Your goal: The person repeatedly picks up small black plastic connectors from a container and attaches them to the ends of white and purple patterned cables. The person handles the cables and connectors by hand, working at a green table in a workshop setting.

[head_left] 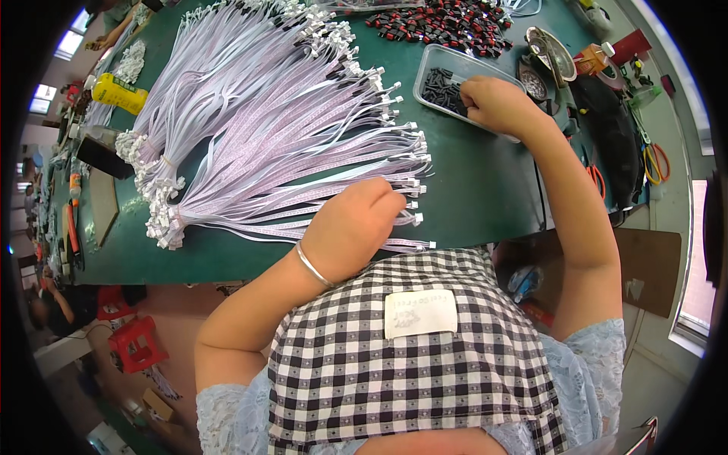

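Note:
My left hand (353,224), with a silver bangle at its wrist, lies over the near end of a fanned bundle of flat ribbon cables (265,152). Its thumb and fingers are pinched together at the cables' white end connectors (415,219), seemingly on one cable; the fingertips are partly hidden. My right hand (497,102) reaches into a clear plastic box (426,64) of small black pieces (441,89). Its fingers are curled closed beside the pieces, and whatever they hold is hidden. The pale pink and white cables are gathered at the left, near their white connectors (167,220).
Red and black small parts (447,26) are heaped at the back. Scissors with orange handles (656,163), a black bag-like thing (607,114) and a metal dish (551,53) lie at the right. At the left are a yellow bottle (119,93) and a dark phone-like block (104,157).

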Demonstrator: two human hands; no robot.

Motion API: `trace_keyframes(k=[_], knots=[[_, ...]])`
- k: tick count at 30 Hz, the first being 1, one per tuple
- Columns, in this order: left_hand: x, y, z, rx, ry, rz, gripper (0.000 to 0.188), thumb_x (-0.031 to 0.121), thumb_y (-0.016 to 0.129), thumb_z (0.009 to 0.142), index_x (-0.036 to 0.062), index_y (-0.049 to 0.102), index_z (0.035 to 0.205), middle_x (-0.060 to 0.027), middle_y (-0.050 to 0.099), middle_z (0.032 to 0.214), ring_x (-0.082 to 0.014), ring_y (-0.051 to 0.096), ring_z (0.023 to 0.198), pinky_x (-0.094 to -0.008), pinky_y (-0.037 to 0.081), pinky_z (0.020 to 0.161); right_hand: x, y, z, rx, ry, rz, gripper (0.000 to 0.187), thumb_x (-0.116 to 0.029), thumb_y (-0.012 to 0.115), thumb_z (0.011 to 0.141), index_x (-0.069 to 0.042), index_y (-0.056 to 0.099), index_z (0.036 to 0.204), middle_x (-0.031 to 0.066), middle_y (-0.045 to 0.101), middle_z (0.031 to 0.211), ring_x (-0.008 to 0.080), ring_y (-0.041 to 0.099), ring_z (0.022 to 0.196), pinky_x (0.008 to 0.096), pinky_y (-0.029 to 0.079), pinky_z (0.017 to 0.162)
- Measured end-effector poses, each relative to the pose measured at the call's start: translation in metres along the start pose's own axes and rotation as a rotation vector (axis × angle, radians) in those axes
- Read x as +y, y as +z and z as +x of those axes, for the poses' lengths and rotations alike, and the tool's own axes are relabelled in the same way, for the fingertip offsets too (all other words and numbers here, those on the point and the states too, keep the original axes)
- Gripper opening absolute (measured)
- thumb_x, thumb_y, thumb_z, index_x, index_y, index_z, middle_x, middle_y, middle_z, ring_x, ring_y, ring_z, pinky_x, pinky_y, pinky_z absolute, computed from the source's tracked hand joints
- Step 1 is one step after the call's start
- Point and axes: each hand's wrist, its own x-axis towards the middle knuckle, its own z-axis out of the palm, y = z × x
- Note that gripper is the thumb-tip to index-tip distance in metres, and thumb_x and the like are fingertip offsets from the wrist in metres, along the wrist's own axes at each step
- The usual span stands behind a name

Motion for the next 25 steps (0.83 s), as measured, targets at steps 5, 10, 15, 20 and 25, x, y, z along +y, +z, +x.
trace_keyframes(k=[5, 10, 15, 20, 25], knots=[[0.003, 0.005, 0.008, 0.027, 0.053, 0.086, 0.015, 0.005, 0.064, 0.074, 0.0088, 0.059, 0.087, -0.0073, 0.053, 0.080, -0.0262, 0.057, 0.070, -0.0358, 0.047, 0.059, 0.004, -0.004, 0.009, 0.035, -0.007, -0.160, 0.016, -0.010, 0.054, 0.075, -0.004, 0.060, 0.088, 0.0150, 0.062, 0.087, 0.0342, 0.059, 0.083, 0.0437, 0.047, 0.072], [0.009, 0.002, 0.007, -0.193, -0.123, 0.014, 0.010, 0.019, 0.064, 0.078, 0.0103, 0.061, 0.084, -0.0046, 0.057, 0.078, -0.0211, 0.059, 0.067, -0.0327, 0.047, 0.056, -0.006, -0.025, -0.001, 0.127, 0.050, -0.014, 0.010, -0.006, 0.053, 0.075, -0.003, 0.058, 0.084, 0.0154, 0.061, 0.082, 0.0343, 0.059, 0.080, 0.0429, 0.047, 0.070], [0.003, 0.003, 0.004, -0.162, -0.203, -0.188, 0.014, 0.020, 0.059, 0.084, 0.0060, 0.062, 0.086, -0.0090, 0.059, 0.081, -0.0262, 0.059, 0.072, -0.0350, 0.047, 0.064, -0.037, -0.038, -0.043, 0.303, -0.280, 0.284, 0.004, -0.002, 0.055, 0.074, -0.002, 0.052, 0.077, 0.0133, 0.057, 0.077, 0.0334, 0.057, 0.073, 0.0403, 0.047, 0.067], [-0.002, -0.021, 0.008, -0.225, -0.285, -0.490, 0.015, 0.014, 0.055, 0.087, 0.0008, 0.061, 0.091, -0.0115, 0.057, 0.082, -0.0248, 0.056, 0.076, -0.0344, 0.045, 0.070, -0.059, -0.021, -0.075, 0.080, -0.395, 0.005, 0.009, -0.006, 0.060, 0.069, -0.005, 0.054, 0.075, 0.0087, 0.054, 0.076, 0.0273, 0.059, 0.073, 0.0355, 0.050, 0.067], [0.003, -0.029, 0.008, -0.322, -0.517, -0.759, 0.015, 0.017, 0.058, 0.090, 0.0043, 0.061, 0.097, -0.0059, 0.058, 0.093, -0.0209, 0.057, 0.084, -0.0301, 0.046, 0.079, -0.066, 0.002, -0.081, -0.021, -0.325, -0.113, 0.012, -0.009, 0.062, 0.067, -0.009, 0.056, 0.077, 0.0056, 0.054, 0.080, 0.0232, 0.060, 0.081, 0.0325, 0.051, 0.070]])
